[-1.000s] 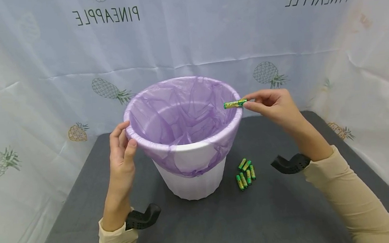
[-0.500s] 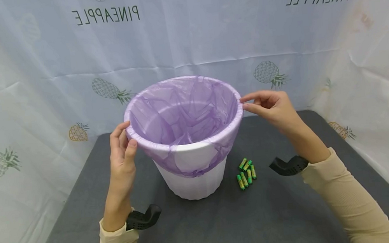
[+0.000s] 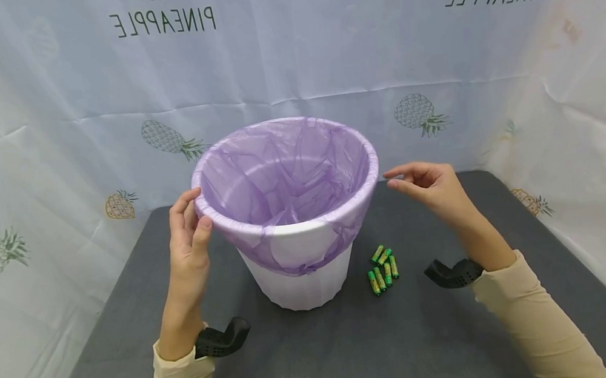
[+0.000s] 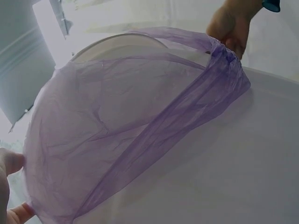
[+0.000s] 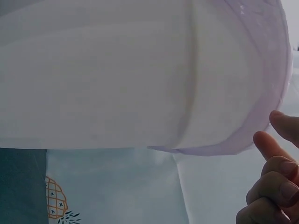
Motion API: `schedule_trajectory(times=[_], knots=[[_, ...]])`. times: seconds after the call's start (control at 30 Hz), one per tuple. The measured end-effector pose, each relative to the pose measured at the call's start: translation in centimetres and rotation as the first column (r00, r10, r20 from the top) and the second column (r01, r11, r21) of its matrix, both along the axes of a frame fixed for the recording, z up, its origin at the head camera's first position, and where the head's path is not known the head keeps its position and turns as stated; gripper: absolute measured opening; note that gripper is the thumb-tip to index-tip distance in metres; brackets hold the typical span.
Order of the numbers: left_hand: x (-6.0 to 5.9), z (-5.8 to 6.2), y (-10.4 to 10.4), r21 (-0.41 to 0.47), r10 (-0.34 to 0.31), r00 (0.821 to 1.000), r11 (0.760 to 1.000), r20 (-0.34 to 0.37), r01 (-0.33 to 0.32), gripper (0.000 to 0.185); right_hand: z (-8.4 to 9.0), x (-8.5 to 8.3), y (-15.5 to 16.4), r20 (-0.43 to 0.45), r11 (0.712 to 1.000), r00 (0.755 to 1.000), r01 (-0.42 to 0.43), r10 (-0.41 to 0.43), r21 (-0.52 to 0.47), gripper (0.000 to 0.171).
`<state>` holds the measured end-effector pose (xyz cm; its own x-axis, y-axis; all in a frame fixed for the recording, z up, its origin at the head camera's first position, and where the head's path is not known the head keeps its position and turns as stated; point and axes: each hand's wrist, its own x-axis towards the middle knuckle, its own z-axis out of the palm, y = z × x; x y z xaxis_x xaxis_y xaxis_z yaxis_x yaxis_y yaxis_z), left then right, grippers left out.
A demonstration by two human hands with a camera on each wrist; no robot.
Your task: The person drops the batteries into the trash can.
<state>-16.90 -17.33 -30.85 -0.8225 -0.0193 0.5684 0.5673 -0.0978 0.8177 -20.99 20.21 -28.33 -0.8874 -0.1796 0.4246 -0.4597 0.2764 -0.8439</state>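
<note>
A white trash bin point(image 3: 301, 286) stands upright, lined with a purple plastic bag point(image 3: 291, 178) folded over its rim. At the bin's left side my left hand point(image 3: 190, 248) touches the outside of the rim with its fingertips and thumb. My right hand point(image 3: 429, 186) hovers just right of the rim, thumb and index finger apart, holding nothing. In the right wrist view its fingers point(image 5: 275, 177) lie beside the bag's edge. Several green and yellow batteries point(image 3: 383, 269) lie on the table at the bin's lower right. No battery can be seen inside the bag.
The dark grey table point(image 3: 320, 364) runs beneath everything. Pineapple-print curtains point(image 3: 289, 44) hang behind it and on both sides. A black wrist mount point(image 3: 453, 273) sits on my right wrist, and another black mount point(image 3: 223, 338) on my left.
My right hand held a battery over the rim one second ago; it let go, and the battery is out of sight. The hand then moved down and slightly right. My left hand stayed put.
</note>
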Motion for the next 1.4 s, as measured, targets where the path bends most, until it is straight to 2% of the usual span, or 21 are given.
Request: schedule_trajectory(times=[0.27, 0.57, 0.73, 0.97, 1.27, 1.4], knots=[[0.1, 0.1, 0.1, 0.000, 0.001, 1.000, 1.000, -0.018, -0.001, 0.042, -2.1, -0.2, 0.6, -0.006, 0.998, 1.000, -0.008, 0.008, 0.055, 0.029], [-0.1, 0.0, 0.1, 0.003, 0.001, 1.000, 1.000, -0.014, -0.001, 0.041, -6.2, 0.1, 1.4, -0.025, 0.998, 1.000, -0.015, 0.016, 0.068, 0.033], [0.0, 0.1, 0.3, 0.006, 0.009, 1.000, 1.000, -0.003, -0.009, 0.042, -8.2, 0.1, 2.0, 0.016, 0.998, 1.000, -0.023, 0.022, 0.059, 0.031], [-0.2, -0.2, 0.0, 0.010, 0.010, 1.000, 1.000, -0.009, -0.010, 0.042, -10.2, 0.0, 2.7, 0.069, 0.996, 0.997, -0.043, 0.038, 0.074, 0.025], [-0.1, 0.0, 0.1, 0.006, 0.019, 1.000, 1.000, -0.014, -0.019, 0.042, -12.8, -0.4, 3.7, 0.088, 0.985, 0.990, -0.123, 0.113, 0.117, 0.024], [-0.1, 0.0, 0.1, 0.005, 0.004, 0.999, 1.000, -0.032, -0.004, 0.041, -14.0, -0.6, 4.3, 0.133, 0.983, 0.982, -0.147, 0.132, 0.112, 0.023]])
